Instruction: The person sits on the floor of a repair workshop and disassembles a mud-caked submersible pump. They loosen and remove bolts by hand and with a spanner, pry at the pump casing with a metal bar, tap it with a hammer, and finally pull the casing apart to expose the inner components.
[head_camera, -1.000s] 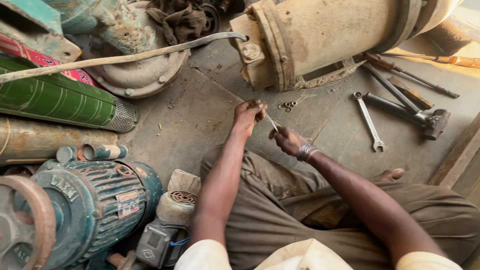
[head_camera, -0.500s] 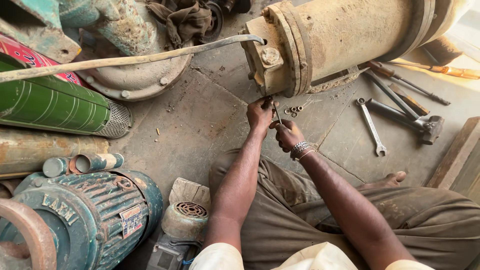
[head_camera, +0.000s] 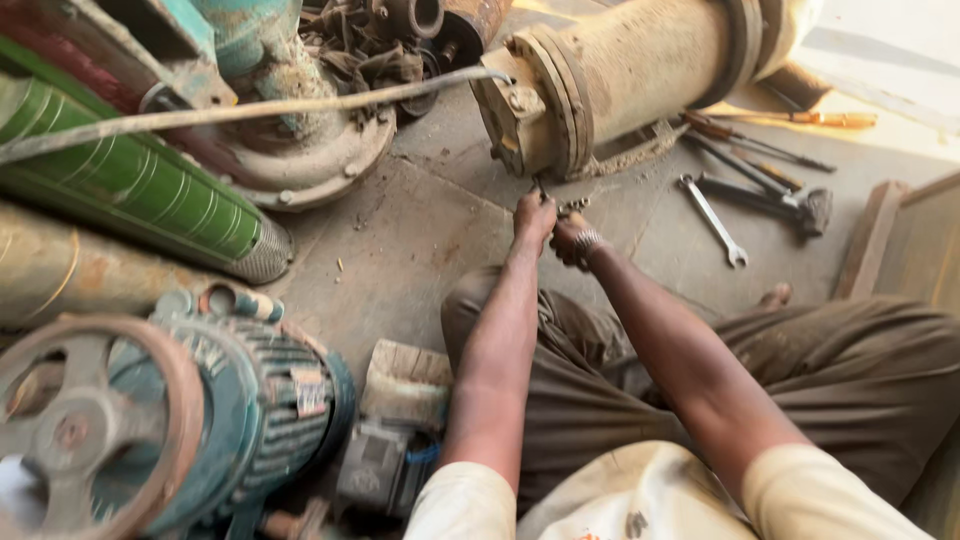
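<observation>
I sit on the concrete floor with both arms stretched forward. My left hand (head_camera: 535, 214) and my right hand (head_camera: 572, 240), which wears a wrist bracelet, are closed together on a small thin metal piece; it is too small to tell exactly what it is. Both hands are just below the flanged end of a large rusty tan cylindrical housing (head_camera: 620, 75) lying on the floor. A few small loose bolts (head_camera: 577, 205) lie right beside my fingers.
A spanner (head_camera: 712, 218), a hammer (head_camera: 790, 202) and screwdrivers (head_camera: 770, 150) lie to the right. At left are a green ribbed cylinder (head_camera: 150, 190), a teal electric motor (head_camera: 210, 400) and a wooden block (head_camera: 405, 380). A long pale bar (head_camera: 250, 108) crosses above.
My hands have moved forward from the open floor to the foot of the tan housing's flange, staying close together. The view has shifted closer and to the right.
</observation>
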